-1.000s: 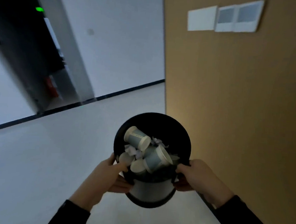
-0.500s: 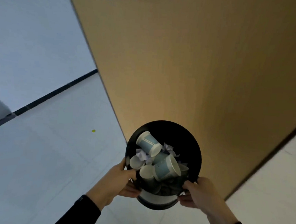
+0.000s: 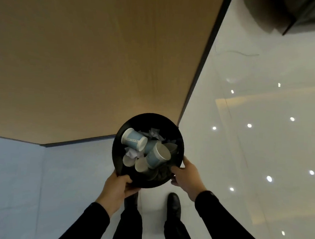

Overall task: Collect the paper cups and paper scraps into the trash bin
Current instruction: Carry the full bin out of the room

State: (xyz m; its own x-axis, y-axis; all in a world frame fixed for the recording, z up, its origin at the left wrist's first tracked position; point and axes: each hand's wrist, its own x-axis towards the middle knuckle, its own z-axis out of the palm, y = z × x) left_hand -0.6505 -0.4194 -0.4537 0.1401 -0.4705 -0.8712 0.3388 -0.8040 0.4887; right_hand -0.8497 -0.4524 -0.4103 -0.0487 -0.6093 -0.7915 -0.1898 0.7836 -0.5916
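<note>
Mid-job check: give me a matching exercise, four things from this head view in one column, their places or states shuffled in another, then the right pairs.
Things:
1. left hand
2. right hand
3. blue paper cup
4. black shoe

Places or states:
a. stands on the pale floor
b. grips the trash bin at its right rim
c. lies on its side inside the bin
d. grips the bin's near-left rim

Pairs: 1-d, 2-b, 3-c, 4-a
</note>
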